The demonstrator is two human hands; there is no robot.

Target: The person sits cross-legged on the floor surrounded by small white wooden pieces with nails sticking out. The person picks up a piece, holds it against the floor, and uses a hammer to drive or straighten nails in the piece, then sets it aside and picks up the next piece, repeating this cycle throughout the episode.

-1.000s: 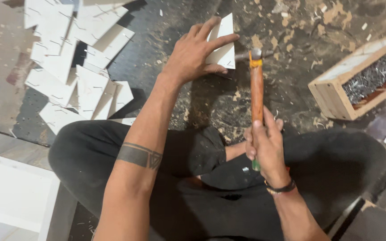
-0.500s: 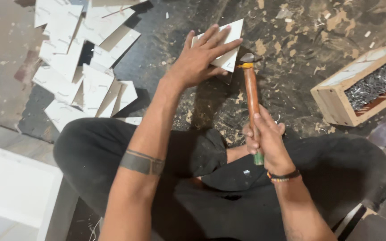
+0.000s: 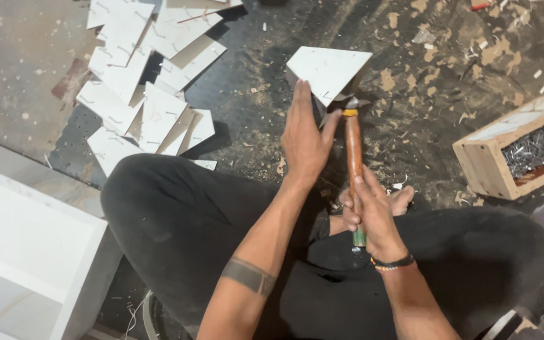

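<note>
head view: the hammer (image 3: 354, 165) stands nearly upright in the picture, its long axis running from the green butt near the lap up to the metal head, which points away from the person and sits at the lower edge of the white panel (image 3: 330, 72). the shaft is red-brown with a yellow band just under the head. the panel is a white triangular piece, tilted up off the floor, one corner pointing right and its wide face turned to the camera; it lies on the dark, dusty floor (image 3: 253, 119) just ahead of the person's crossed legs.

the right hand (image 3: 373, 217) is wrapped round the lower shaft, fingers curled tight together, thumb laid along the handle; a dark band is at the wrist. the left hand (image 3: 305, 141) is held flat and edge-on just left of the hammer head, fingers straight and pressed together, tips touching the panel's near edge; the thumb is spread toward the shaft. it grips nothing.

to the left a pile (image 3: 152, 82) of similar white pieces lies on the floor, well apart from the hands. a wooden box (image 3: 480, 167) of nails sits to the right. a white cabinet (image 3: 33, 252) fills the lower left corner.
</note>
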